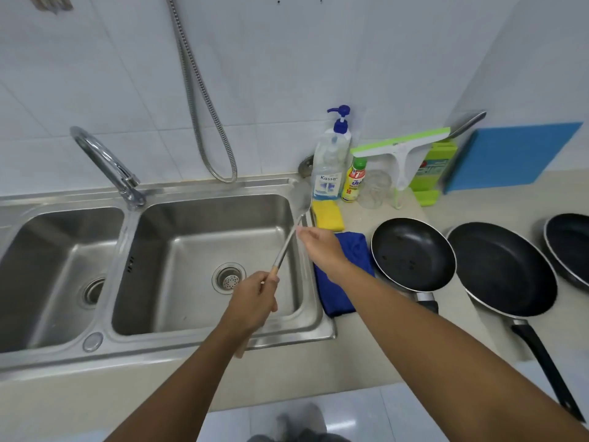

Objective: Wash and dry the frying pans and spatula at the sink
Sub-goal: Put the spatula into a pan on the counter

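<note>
A steel spatula (301, 199) with a wooden handle slants over the right basin of the double sink (204, 260). My left hand (255, 298) grips its wooden handle. The fingertips of my right hand (320, 247) touch the metal shaft just below the blade. Three black frying pans stand on the counter to the right: a small one (412, 253), a larger one (503, 269) with a long black handle, and a third (570, 244) cut by the frame edge. A blue cloth (350, 272) lies under my right wrist beside the sink.
The chrome faucet (108, 164) stands between the basins with no water running. A yellow sponge (328, 215), a dish soap pump bottle (331, 164), a small bottle (353, 180), a glass jar (374, 189), a green squeegee (401, 154) and a blue board (510, 154) line the back wall.
</note>
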